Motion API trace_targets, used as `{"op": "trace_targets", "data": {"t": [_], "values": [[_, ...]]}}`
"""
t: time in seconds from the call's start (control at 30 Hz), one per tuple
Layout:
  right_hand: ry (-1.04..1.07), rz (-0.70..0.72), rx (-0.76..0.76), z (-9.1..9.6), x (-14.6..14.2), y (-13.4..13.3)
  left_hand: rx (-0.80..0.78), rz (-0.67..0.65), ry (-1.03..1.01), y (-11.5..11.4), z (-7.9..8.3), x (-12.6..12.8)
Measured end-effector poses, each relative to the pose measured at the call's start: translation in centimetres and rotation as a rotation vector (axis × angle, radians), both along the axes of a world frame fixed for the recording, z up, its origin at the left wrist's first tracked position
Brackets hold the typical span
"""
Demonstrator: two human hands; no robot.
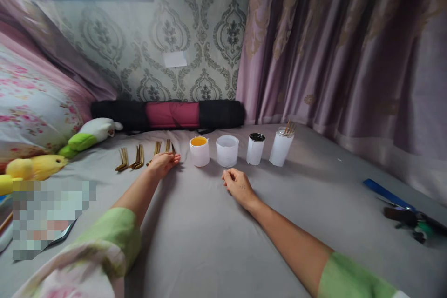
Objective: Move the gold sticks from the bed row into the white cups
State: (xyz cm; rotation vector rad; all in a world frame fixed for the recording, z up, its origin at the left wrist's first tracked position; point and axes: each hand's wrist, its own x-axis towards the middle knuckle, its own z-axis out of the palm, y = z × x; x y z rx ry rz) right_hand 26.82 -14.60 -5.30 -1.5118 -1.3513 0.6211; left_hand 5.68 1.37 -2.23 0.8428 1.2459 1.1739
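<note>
Green sleeve cuffs (117,230) frame the bottom of the view, with both bare forearms reaching forward over a grey bedsheet (195,242).

Palm down, the left hand (163,163) lies on the sheet with its fingers stretched out flat and nearly straight, and it grasps nothing. Its fingertips (176,156) point towards the cups and lie just beside the rightmost bunch of gold sticks (169,145); I cannot tell whether they touch it. These thin sticks, bent at one end, lie in 4 small bunches in a row on the sheet. The other 3 bunches (138,157) spread out to the left of the hand.

Near the middle of the sheet rests the right hand (239,186), its fingers loosely curled under and holding nothing. It sits in front of the cups and apart from them.

Beyond both hands, 4 containers stand upright in a row. From the left they are a white cup with orange filling (199,151), a translucent white cup (227,150), a white cup with a black rim (256,149) and a frosted jar (281,147) with a few gold sticks poking out of its top. The orange-filled cup stands just right of the left hand's fingertips.

Behind them a rolled black and magenta mat (167,115) lies against the patterned wall. A green and white plush toy (89,134) and a yellow plush toy (35,167) lie at the left by floral bedding (28,98). A blue ruler (387,194) lies at the far right, under a mauve curtain (349,46).
</note>
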Motion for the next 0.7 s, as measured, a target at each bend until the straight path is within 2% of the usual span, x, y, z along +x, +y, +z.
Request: {"op": "trace_targets", "data": {"t": [0.33,0.7], "values": [[0.003,0.009,0.002,0.0,0.0,0.0,-0.02,-0.074,-0.176,-1.6,-0.2,0.0],[-0.007,0.009,0.006,0.1,0.0,-0.1,-0.014,-0.133,-0.27,-4.0,-0.2,0.5]]}}
